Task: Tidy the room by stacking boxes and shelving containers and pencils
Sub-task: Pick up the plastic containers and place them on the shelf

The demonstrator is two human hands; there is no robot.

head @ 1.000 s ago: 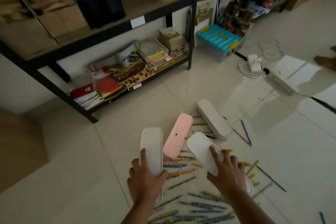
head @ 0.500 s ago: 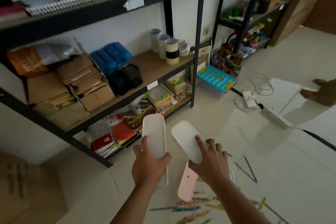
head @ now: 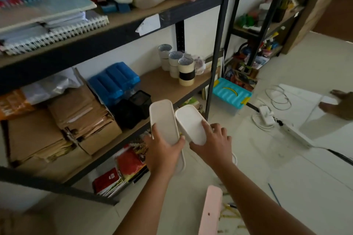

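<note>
Hands first: left hand [head: 162,150] grasps one white pencil case [head: 164,120] by its near end, thumb and fingers wrapped round the sides; right hand [head: 212,139] grasps a second white case [head: 191,123] likewise, fingers spread on its lid. Both cases point toward 12 o'clock, side by side, far ends just at the middle shelf [head: 164,84] edge, probably so they slide in lengthwise. Bare board shows at 12 o'clock, between black mesh holder [head: 140,101] and tape rolls [head: 186,71]. Pink case [head: 211,210] lies on floor at 6 o'clock, beside scattered pencils [head: 229,213].
</note>
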